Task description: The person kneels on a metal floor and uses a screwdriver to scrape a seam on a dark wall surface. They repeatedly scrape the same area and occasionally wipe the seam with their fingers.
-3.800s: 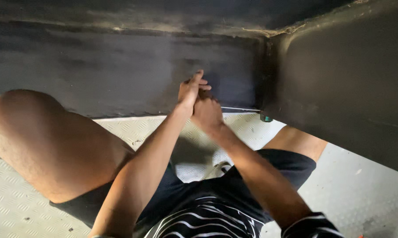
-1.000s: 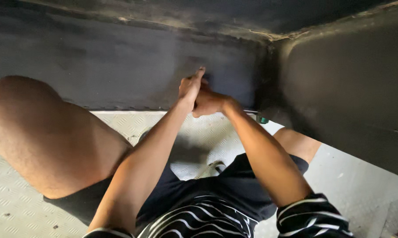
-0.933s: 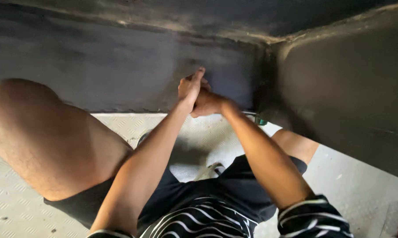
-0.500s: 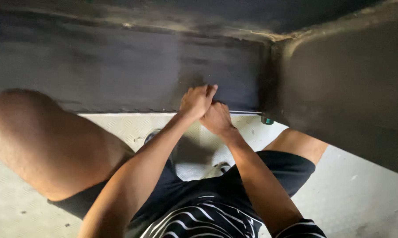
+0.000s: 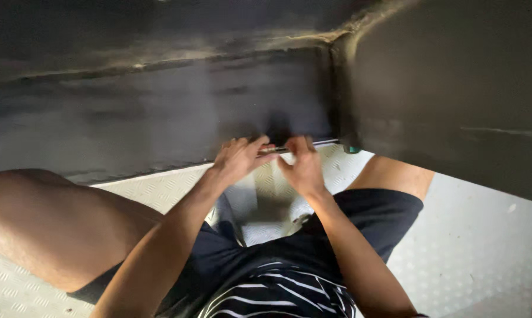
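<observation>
Left hand (image 5: 238, 158): fingers (image 5: 255, 144) curled onto a thin metal rod (image 5: 311, 145) at the dark wall's (image 5: 160, 112) bottom edge.
Right hand (image 5: 304, 168): fingers pinching the rod beside the left.
Rod: runs along the wall's base, above the checker-plate floor (image 5: 484, 235).

Your left hand (image 5: 236, 159) and right hand (image 5: 304, 168) meet at the foot of the dark wall (image 5: 160, 118), which blocks all travel forward. The side panel (image 5: 454, 100) closes the right. Your bare knee (image 5: 54, 229) bounds the left. Open room remains over the ridged floor (image 5: 266, 200) between your legs.
</observation>
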